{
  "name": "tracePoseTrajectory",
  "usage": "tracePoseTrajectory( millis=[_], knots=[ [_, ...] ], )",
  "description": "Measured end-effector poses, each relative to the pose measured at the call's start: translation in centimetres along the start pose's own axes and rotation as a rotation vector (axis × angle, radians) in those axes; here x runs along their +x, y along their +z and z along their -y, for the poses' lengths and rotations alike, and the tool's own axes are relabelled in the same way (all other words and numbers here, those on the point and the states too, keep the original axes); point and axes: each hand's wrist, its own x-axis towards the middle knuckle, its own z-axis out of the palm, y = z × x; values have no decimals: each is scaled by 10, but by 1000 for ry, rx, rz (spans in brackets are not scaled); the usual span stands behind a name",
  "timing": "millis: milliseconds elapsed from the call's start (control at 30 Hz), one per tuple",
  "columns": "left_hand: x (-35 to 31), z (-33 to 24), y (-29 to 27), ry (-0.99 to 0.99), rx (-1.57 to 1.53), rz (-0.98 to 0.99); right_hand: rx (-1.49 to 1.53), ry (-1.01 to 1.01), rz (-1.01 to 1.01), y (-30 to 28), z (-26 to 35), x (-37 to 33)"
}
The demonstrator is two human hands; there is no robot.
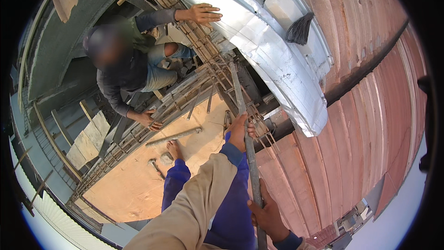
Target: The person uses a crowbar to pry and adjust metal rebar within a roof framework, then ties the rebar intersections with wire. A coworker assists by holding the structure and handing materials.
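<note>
A long grey pole (251,169) runs from the lower edge up to the rebar cage (206,48), its far end among the bars there. My left hand (237,133) is wrapped round its middle. Lower down, near my legs, my right hand (269,215) is closed round the same pole. Right of the pole's far end lies a bent, silvery metal sheet (273,60). A co-worker crouches at the upper left, one hand (201,14) stretched out to the sheet's edge, the other hand (148,119) by the rebar along the plywood.
My bare foot (174,149) rests on the plywood panel (134,194). Around it lie a hammer (157,168), a concrete lump (166,158), a short rod (175,136) and pliers (227,119). Reddish corrugated roofing (333,153) spreads rightward; a black bundle (299,29) sits above the sheet.
</note>
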Motion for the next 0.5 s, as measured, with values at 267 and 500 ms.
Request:
tracePoseTrajectory(
  millis=[267, 500],
  knots=[
    [-53, -38, -75, 239, 853, -136, 154, -200, -149, 149, -72, 34],
    [-91, -80, -153, 338, 1250, -121, 211, -295, -304, 262, -130, 86]
  ],
)
